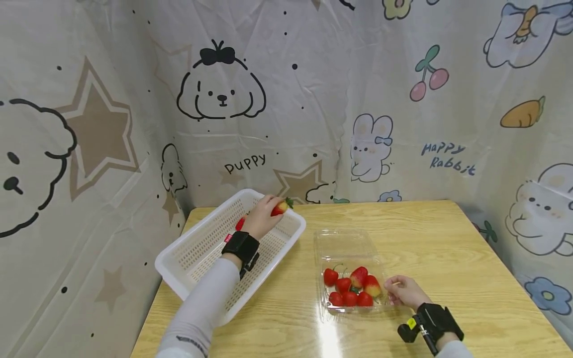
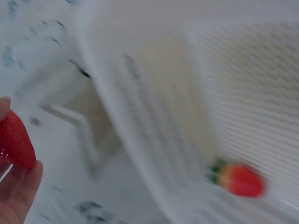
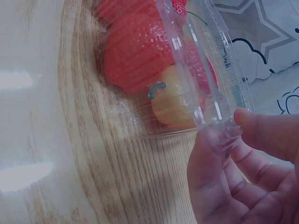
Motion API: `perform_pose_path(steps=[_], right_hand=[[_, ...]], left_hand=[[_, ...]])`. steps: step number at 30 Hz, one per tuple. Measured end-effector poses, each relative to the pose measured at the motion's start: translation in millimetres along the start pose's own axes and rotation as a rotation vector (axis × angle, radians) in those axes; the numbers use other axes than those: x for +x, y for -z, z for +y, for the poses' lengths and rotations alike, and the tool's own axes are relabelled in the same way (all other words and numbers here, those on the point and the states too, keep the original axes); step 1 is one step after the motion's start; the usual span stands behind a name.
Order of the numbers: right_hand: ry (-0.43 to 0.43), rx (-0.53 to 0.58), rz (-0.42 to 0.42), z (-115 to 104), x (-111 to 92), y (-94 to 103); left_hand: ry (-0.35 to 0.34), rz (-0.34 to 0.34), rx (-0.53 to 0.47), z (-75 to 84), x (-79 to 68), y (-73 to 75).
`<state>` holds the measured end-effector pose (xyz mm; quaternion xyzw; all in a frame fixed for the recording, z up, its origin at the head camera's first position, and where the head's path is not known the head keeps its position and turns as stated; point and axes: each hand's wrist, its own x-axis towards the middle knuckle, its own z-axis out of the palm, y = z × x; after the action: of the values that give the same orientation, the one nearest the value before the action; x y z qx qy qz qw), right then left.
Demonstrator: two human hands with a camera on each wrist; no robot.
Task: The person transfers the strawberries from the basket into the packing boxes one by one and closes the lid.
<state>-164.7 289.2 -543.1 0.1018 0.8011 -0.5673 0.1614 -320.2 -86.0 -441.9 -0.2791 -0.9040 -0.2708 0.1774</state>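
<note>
My left hand (image 1: 261, 220) pinches a red and yellow strawberry (image 1: 280, 207) with green leaves, over the far end of the white plastic basket (image 1: 295, 221). The left wrist view shows the red tip of this fruit between fingers and thumb. Another strawberry (image 2: 243, 180) lies inside the basket, partly behind my hand in the head view. With thumb and fingers, my right hand (image 1: 406, 292) grips the right edge of the clear plastic box (image 1: 346, 244), whose lid lies folded back. Several red cherries (image 1: 331, 277) and strawberries (image 1: 359, 276) sit in the box.
A light wooden table (image 1: 416, 233) carries the basket on the left and the box right of the middle. Patterned cloth (image 1: 286, 124) hangs behind the table and along both sides.
</note>
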Motion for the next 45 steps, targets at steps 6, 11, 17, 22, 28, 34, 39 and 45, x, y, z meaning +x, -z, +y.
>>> perform_pose_path(steps=[6,11,17,22,28,34,39,45], right_hand=[[0.021,-0.018,0.013,0.6,-0.3,-0.8],[0.015,-0.005,0.017,1.1,-1.0,-2.3],[0.006,0.000,0.023,3.3,0.0,-1.6],[0.001,-0.004,0.024,5.1,1.9,0.1],[-0.001,-0.011,0.033,5.9,2.8,0.6],[-0.008,-0.023,0.042,6.0,2.0,-0.7],[-0.010,-0.028,0.046,6.7,1.6,-1.4],[-0.004,-0.028,0.045,5.6,1.6,-1.0]], left_hand=[[-0.184,-0.019,-0.006,53.8,12.0,-5.6],[-0.285,-0.084,0.000,83.7,8.6,-18.8],[-0.315,-0.186,-0.030,103.1,-7.8,-43.0],[-0.326,-0.288,-0.016,110.0,-27.4,-72.8],[-0.351,-0.378,0.013,113.2,-49.3,-104.1],[-0.371,-0.415,0.051,113.2,-66.5,-123.5],[-0.349,-0.452,0.052,111.8,-78.0,-133.6],[-0.313,-0.442,0.065,112.5,-82.9,-140.6]])
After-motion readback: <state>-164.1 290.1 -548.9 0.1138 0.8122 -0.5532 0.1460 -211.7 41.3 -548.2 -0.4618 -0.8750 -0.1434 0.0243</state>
